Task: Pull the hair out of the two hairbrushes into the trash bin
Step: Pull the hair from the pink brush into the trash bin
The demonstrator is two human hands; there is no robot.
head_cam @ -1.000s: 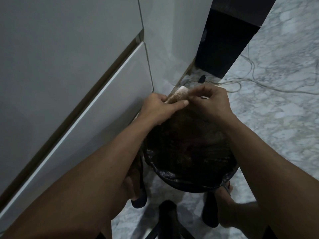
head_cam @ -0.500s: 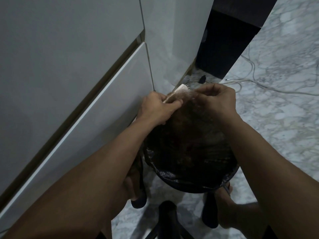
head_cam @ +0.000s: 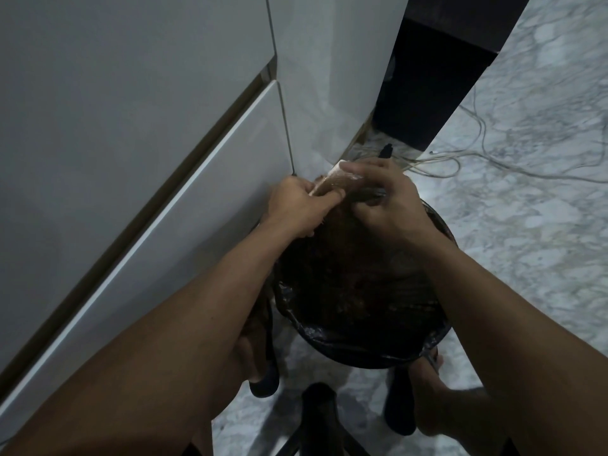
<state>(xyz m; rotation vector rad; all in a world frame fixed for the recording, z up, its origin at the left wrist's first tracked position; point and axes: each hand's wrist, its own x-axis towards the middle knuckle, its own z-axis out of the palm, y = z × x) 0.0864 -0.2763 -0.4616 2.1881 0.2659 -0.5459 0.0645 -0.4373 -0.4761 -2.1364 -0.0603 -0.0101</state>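
Hairbrush [head_cam: 332, 180] gripped in left hand [head_cam: 297, 205], right hand [head_cam: 383, 205] pinching its bristles — over black-lined trash bin [head_cam: 362, 352]

We are reaching both forearms forward, our left hand [head_cam: 296, 205] clenching in a fist, our right hand [head_cam: 385, 205] curling its fingers [head_cam: 365, 169] inward.

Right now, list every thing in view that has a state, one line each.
left hand: closed on the hairbrush handle
right hand: fingers at the brush head, grip unclear
hairbrush: held above the bin
trash bin: open, black liner in
cabinet drawer: shut
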